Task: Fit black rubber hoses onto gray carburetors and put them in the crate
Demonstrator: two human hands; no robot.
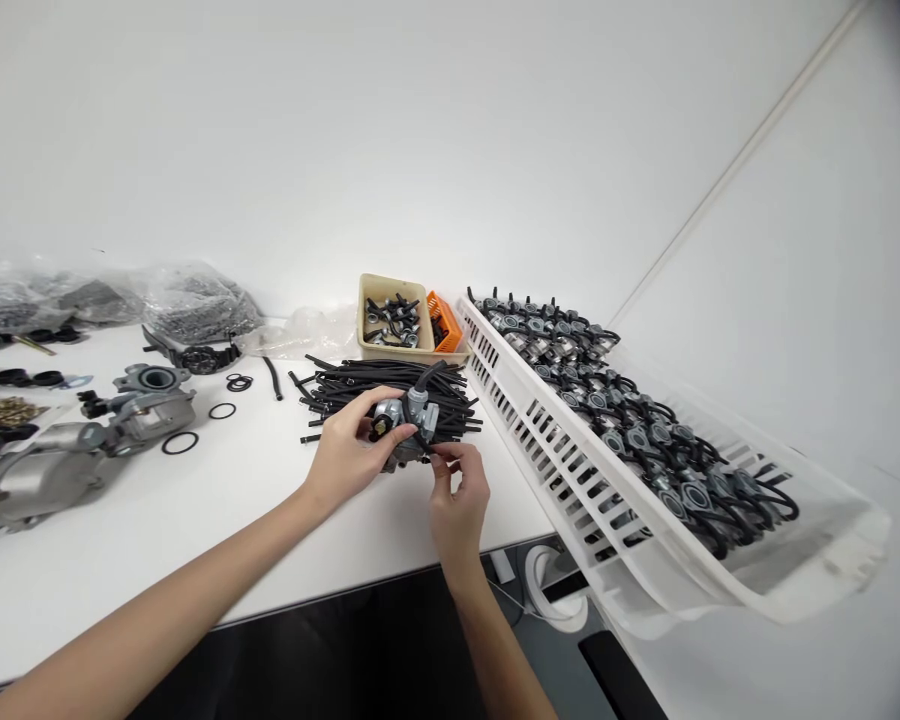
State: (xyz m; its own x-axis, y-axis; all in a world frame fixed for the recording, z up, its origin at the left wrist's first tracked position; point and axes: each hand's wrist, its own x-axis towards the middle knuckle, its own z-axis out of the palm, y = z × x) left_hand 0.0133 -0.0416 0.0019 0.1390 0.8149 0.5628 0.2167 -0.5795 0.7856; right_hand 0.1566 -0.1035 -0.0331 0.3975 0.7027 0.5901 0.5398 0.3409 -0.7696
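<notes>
A small grey metal carburetor with a black rubber cap on top is held above the front of a pile of black hoses. My left hand grips its left side, thumb across the front. At its lower right, my right hand pinches with thumb and index finger by a thin black hose; the fingertips touch the part's edge, and what exactly lies between them is too small to tell.
A white slatted crate full of carburetors stands on the right. Behind the hoses are a beige tray and an orange basket. Larger carburetors, black rings and plastic bags lie left.
</notes>
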